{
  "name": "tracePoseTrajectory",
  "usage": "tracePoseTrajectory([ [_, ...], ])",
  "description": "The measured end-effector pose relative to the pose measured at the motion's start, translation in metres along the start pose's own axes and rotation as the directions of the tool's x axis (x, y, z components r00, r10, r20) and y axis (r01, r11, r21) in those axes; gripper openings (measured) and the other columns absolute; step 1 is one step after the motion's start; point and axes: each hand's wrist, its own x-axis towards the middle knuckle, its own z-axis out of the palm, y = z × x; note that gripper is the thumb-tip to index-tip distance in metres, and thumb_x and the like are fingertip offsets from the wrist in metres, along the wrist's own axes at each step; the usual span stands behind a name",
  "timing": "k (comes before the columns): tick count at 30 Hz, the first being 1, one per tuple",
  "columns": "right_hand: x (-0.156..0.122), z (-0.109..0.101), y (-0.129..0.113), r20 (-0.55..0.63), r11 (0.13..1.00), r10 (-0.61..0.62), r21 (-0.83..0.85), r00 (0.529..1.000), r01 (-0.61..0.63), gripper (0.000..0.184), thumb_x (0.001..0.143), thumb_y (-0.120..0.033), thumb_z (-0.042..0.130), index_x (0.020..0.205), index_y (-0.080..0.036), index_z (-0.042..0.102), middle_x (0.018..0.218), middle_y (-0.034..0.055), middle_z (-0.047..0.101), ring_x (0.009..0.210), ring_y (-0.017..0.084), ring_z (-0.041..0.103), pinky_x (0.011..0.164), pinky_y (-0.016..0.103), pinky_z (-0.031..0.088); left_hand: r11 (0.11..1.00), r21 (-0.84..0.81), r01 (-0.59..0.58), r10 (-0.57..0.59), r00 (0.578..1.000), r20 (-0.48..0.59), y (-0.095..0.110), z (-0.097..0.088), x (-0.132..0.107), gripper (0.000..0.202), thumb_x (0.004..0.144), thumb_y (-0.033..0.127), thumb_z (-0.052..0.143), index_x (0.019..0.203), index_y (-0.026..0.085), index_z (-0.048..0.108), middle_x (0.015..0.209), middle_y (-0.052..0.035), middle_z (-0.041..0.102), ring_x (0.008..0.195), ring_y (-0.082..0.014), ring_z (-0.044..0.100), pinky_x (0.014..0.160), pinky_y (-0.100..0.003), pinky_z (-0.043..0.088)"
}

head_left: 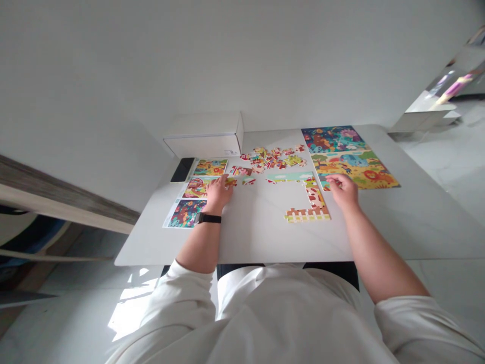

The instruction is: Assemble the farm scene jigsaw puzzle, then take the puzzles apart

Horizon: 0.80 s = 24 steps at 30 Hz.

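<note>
My left hand (pixel 219 192), with a black watch at the wrist, rests on the white table (pixel 250 232) with its fingers curled over a small puzzle piece (pixel 232 180) beside a reference sheet (pixel 197 191) of three pictures. My right hand (pixel 343 189) lies at the right edge of a partly joined puzzle border (pixel 308 199), fingers bent and pinched on something I cannot make out. A heap of loose pieces (pixel 275 157) lies beyond both hands.
Two finished colourful puzzles (pixel 350 154) lie at the far right. A white box (pixel 206 135) stands against the wall at the back left, with a dark phone (pixel 182 170) next to it. A few pieces (pixel 242 172) lie apart near the middle.
</note>
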Motion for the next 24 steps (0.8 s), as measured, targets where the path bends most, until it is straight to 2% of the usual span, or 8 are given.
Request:
tracePoseTrajectory([
  [3, 0.0, 0.0, 0.0, -0.015, 1.0, 0.017, 0.008, 1.0, -0.017, 0.025, 0.093, -0.035, 0.058, 0.1, -0.024, 0.08, 0.106, 0.0096, 0.084, 0.094, 0.027, 0.077, 0.084, 0.041, 0.061, 1.0, -0.015, -0.005, 0.005, 1.0, 0.01, 0.0, -0.005, -0.001, 0.051, 0.095, 0.034, 0.069, 0.144, 0.023, 0.066, 0.123, -0.011, 0.08, 0.123, -0.0346, 0.069, 0.111, -0.045, 0.049],
  [6, 0.0, 0.0, 0.001, -0.017, 1.0, 0.027, 0.01, 1.0, -0.027, 0.025, 0.093, -0.035, 0.058, 0.1, -0.024, 0.079, 0.106, 0.0096, 0.084, 0.093, 0.027, 0.077, 0.083, 0.04, 0.06, 0.998, -0.045, 0.048, -0.046, 0.998, 0.04, -0.003, -0.011, -0.003, 0.046, 0.099, 0.035, 0.063, 0.144, 0.024, 0.068, 0.105, -0.0069, 0.081, 0.107, -0.0289, 0.074, 0.1, -0.038, 0.054],
  [8, 0.0, 0.0, 0.003, -0.015, 0.999, 0.035, 0.017, 0.999, -0.035, 0.025, 0.093, -0.035, 0.058, 0.1, -0.024, 0.079, 0.106, 0.0095, 0.084, 0.093, 0.027, 0.077, 0.082, 0.04, 0.06, 0.997, -0.056, 0.049, -0.048, 0.998, 0.034, -0.006, -0.012, -0.003, 0.045, 0.1, 0.032, 0.059, 0.144, 0.023, 0.068, 0.107, -0.0071, 0.081, 0.106, -0.0275, 0.075, 0.097, -0.037, 0.055],
  [12, -0.001, 0.0, 0.006, -0.021, 0.998, 0.044, 0.045, 0.999, -0.043, 0.025, 0.092, -0.036, 0.059, 0.099, -0.023, 0.079, 0.106, 0.0106, 0.084, 0.089, 0.027, 0.076, 0.082, 0.042, 0.059, 0.994, -0.087, -0.066, 0.066, 0.998, 0.001, -0.01, -0.01, -0.004, 0.04, 0.099, 0.027, 0.059, 0.136, 0.021, 0.073, 0.12, -0.0093, 0.079, 0.114, -0.0271, 0.072, 0.103, -0.036, 0.054],
  [15, 0.0, 0.002, 0.009, -0.024, 0.997, 0.049, 0.06, 0.999, -0.047, 0.026, 0.091, -0.038, 0.06, 0.099, -0.022, 0.079, 0.105, 0.011, 0.084, 0.086, 0.027, 0.075, 0.08, 0.041, 0.059, 0.978, -0.122, -0.17, 0.176, 0.984, 0.039, -0.011, -0.008, -0.004, 0.04, 0.095, 0.033, 0.069, 0.132, 0.021, 0.075, 0.122, -0.0094, 0.079, 0.111, -0.027, 0.072, 0.105, -0.036, 0.054],
  [18, 0.0, 0.003, 0.011, -0.012, 0.997, 0.044, 0.063, 0.999, -0.043, 0.027, 0.091, -0.039, 0.061, 0.1, -0.022, 0.08, 0.105, 0.0104, 0.084, 0.088, 0.026, 0.075, 0.081, 0.04, 0.058, 0.96, -0.116, -0.256, 0.264, 0.963, 0.061, -0.012, -0.007, -0.004, 0.04, 0.091, 0.037, 0.077, 0.128, 0.023, 0.078, 0.126, -0.0097, 0.077, 0.117, -0.0286, 0.071, 0.11, -0.039, 0.053],
  [21, -0.001, 0.005, 0.013, -0.002, 0.998, 0.026, 0.059, 1.0, -0.026, 0.026, 0.092, -0.039, 0.061, 0.101, -0.023, 0.08, 0.105, 0.0094, 0.084, 0.09, 0.026, 0.075, 0.082, 0.039, 0.059, 0.969, -0.054, -0.242, 0.246, 0.966, 0.077, -0.011, -0.007, -0.004, 0.034, 0.096, 0.036, 0.071, 0.127, 0.025, 0.079, 0.131, -0.0106, 0.075, 0.124, -0.0311, 0.067, 0.112, -0.042, 0.051],
  [24, -0.001, 0.007, 0.014, -0.001, 0.997, 0.013, 0.08, 1.0, -0.012, 0.024, 0.092, -0.038, 0.062, 0.099, -0.024, 0.08, 0.106, 0.0088, 0.083, 0.09, 0.026, 0.075, 0.083, 0.04, 0.059, 0.987, 0.036, -0.154, 0.152, 0.986, 0.069, -0.007, -0.006, -0.003, 0.036, 0.101, 0.034, 0.062, 0.132, 0.025, 0.077, 0.136, -0.0127, 0.071, 0.127, -0.0347, 0.065, 0.111, -0.048, 0.05],
])
